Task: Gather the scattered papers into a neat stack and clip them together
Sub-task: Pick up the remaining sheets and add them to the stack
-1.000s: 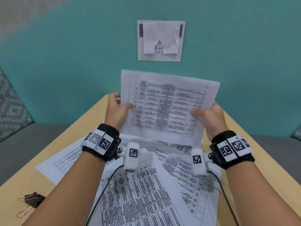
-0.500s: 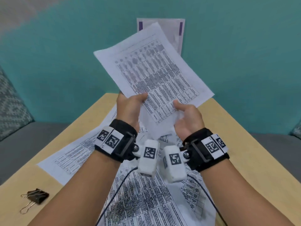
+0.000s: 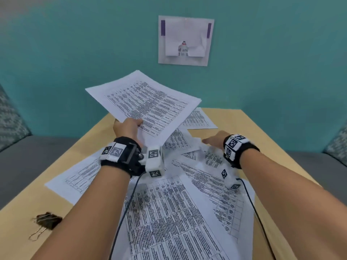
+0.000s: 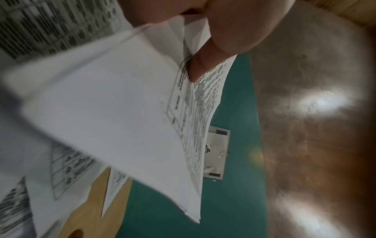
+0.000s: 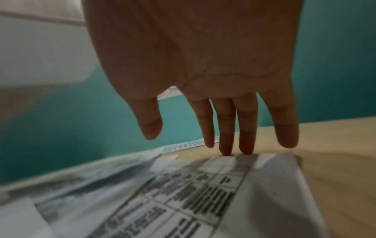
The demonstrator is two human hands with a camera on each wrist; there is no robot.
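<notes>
My left hand [image 3: 129, 126] pinches a thin bundle of printed sheets [image 3: 148, 104] by its near corner and holds it tilted above the far part of the table. The left wrist view shows thumb and finger clamped on that bundle [image 4: 114, 112]. My right hand [image 3: 214, 141] is flat with straight fingers [image 5: 225, 128], palm down over a loose sheet [image 5: 203, 190] on the table's right side, the tips close to the sheet's far edge. More printed papers [image 3: 169, 212] lie scattered and overlapping across the table. A black binder clip [image 3: 47, 220] lies near the front left.
The wooden table [image 3: 262, 132] stands against a teal wall with a taped notice [image 3: 185, 40]. Grey sofa seating [image 3: 28, 152] flanks the table on both sides. Cables [image 3: 124, 218] run from the wrist cameras across the papers.
My right hand has let go of the held sheets and dropped to the right, over the papers on the table. The left hand alone now holds the bundle, which has tilted flatter.
</notes>
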